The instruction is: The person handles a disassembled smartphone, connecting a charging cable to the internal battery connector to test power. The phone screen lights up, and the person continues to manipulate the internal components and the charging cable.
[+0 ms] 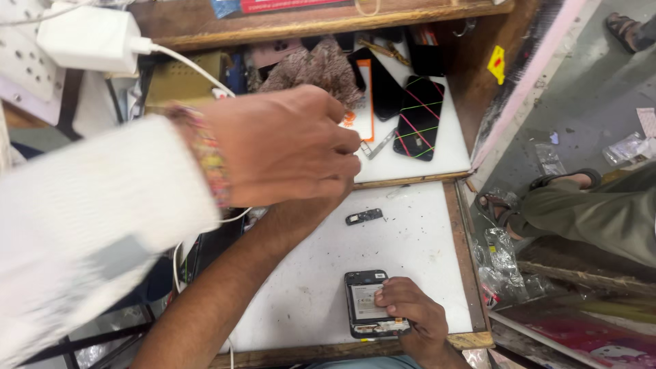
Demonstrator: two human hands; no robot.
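While the right hand [410, 307] is pressing curled fingers onto the opened black phone [369, 304] near the white board's front edge [307, 301], the left hand [283, 147] is hovering fist-closed above, contents hidden; bare board lying between.

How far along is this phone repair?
Done: the phone has its back off, insides exposed; a small dark part lies loose on the white board. In hand: the right hand steadies the phone. Left: likely refitting that part and closing it.
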